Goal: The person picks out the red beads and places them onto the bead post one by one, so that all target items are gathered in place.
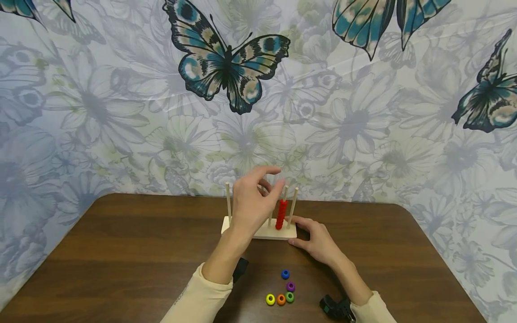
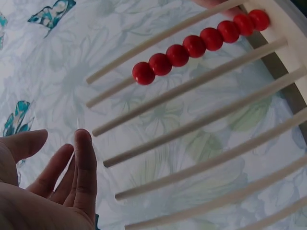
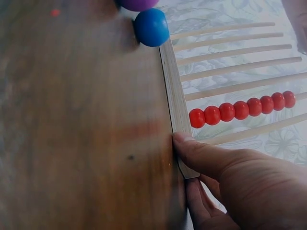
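Observation:
A pale wooden base with several upright pegs stands near the table's far edge. One peg close to its right end carries a column of red beads; the other visible pegs are bare. My left hand is raised in front of the pegs, hiding some of them, with thumb and fingers apart and nothing between them. In the left wrist view, its fingertips are close to the peg tops. At the base's right end, my right hand pinches the edge, thumb on the near side.
On the table nearer to me lie loose beads: blue, purple, green, orange and yellow. Behind the table hangs a butterfly-and-flower patterned cloth.

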Motion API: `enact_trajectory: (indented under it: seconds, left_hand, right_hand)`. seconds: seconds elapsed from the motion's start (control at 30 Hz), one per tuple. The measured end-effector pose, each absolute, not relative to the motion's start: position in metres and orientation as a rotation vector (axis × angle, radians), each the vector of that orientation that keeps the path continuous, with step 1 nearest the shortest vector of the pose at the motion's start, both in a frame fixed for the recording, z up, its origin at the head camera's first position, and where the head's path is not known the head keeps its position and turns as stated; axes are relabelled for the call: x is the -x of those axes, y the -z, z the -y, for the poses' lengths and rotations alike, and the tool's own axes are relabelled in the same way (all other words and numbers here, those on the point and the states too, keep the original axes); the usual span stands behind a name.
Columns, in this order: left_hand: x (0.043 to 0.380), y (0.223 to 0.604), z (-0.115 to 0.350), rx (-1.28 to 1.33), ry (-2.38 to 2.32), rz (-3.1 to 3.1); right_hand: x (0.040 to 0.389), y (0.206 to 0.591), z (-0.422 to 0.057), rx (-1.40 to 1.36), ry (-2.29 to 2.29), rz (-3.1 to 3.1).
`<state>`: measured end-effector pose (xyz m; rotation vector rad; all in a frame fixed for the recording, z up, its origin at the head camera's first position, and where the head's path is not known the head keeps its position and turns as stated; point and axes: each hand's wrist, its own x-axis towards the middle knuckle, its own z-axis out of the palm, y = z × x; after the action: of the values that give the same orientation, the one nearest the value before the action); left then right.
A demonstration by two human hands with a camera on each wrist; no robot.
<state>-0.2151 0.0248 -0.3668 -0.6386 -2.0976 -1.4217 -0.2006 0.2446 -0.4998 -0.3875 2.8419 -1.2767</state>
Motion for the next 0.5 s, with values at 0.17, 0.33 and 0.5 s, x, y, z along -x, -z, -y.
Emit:
enact_trajectory:
  seconds: [0.17,0.33,0.5]
  left_hand:
    - [0.217,0.369,-0.011,0.623,1.428,2.026]
    - [0.219,0.374,0.01,0.573,1.382,1.922]
    - [0.22,0.386,0.038,0.517,1.328,1.854]
  right_hand:
    - [0.199,0.501,-0.248,0.387,1.223,-2.865]
    - [0.196,0.499,-0.251,0.341,1.188,-2.905]
    - [0.19,0.496,-0.255,0.316,1.185,-2.923]
